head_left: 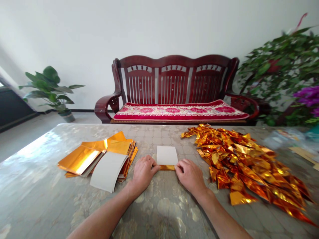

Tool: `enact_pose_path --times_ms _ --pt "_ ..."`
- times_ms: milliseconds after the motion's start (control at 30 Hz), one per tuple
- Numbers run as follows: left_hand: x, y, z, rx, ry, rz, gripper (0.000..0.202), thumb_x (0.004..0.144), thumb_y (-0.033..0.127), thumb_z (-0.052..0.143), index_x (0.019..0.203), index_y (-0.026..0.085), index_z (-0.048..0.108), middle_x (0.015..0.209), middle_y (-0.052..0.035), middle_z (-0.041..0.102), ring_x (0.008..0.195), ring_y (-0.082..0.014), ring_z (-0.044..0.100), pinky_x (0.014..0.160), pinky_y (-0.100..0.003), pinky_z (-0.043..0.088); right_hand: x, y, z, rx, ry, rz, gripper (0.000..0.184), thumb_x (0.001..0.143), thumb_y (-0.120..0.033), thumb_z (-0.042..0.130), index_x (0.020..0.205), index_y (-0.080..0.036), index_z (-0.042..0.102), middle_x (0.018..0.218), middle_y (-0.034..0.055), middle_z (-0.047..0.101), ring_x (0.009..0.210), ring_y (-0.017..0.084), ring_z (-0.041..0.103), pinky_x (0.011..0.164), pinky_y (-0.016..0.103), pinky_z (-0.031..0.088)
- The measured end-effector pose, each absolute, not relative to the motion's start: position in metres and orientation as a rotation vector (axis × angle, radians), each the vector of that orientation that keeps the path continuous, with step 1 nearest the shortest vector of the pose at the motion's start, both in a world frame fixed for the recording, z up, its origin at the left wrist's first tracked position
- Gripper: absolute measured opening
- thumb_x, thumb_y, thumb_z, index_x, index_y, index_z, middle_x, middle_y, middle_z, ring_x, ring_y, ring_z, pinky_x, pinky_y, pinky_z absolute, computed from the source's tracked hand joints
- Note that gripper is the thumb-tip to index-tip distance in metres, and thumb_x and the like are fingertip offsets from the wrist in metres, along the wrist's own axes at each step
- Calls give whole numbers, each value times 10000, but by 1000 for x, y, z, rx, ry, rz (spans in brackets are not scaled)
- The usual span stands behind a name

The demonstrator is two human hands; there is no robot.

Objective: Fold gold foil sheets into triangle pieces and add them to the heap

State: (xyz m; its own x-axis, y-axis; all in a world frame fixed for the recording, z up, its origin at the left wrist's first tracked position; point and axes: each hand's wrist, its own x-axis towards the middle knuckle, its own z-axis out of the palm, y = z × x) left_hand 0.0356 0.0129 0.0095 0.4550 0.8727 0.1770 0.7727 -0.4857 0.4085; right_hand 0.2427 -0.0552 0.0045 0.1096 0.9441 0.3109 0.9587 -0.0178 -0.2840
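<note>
A sheet of gold foil paper [166,155] lies white side up in the middle of the table, its near edge folded over into a narrow gold strip. At the left end of that strip, my left hand [144,169] pinches the paper between thumb and fingers. My right hand [190,176] grips the right end the same way. To the left sits a loose stack of gold foil sheets [84,156], some gold side up and one white side up on top. On the right spreads a big heap of folded gold foil pieces [239,159].
The table [62,202] has a patterned, glossy cover. Clear plastic [284,137] and a tan flat piece [304,155] lie at the far right. Behind stands a dark red wooden bench [174,83] with a red floral cushion [179,111]. A potted plant [53,88] stands at left, leafy greenery [281,63] at right.
</note>
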Motion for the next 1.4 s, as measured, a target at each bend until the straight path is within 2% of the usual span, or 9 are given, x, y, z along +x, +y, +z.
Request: enact_pose_path --times_ms 333,667,1400 --pt "37 13 10 2431 1406 522 230 883 350 662 722 187 659 903 -34 631 891 -195 584 777 -294 399 242 -56 5 -1993 -1831 -40 157 841 -176 579 689 -214 593 762 -3 619 781 154 558 679 270 305" --pt "38 12 13 2424 1417 484 234 880 376 647 730 199 674 909 -41 630 909 -205 577 796 -302 400 241 -58 5 -2009 -1813 -70 158 840 -206 597 683 -219 590 754 -7 620 776 155 557 667 283 288" --pt "38 9 17 2441 1409 477 177 862 313 655 726 200 671 918 -46 628 930 -212 572 837 -309 408 242 -59 9 -2077 -1793 31 171 868 -268 605 700 -232 612 756 -7 661 783 173 595 666 292 314"
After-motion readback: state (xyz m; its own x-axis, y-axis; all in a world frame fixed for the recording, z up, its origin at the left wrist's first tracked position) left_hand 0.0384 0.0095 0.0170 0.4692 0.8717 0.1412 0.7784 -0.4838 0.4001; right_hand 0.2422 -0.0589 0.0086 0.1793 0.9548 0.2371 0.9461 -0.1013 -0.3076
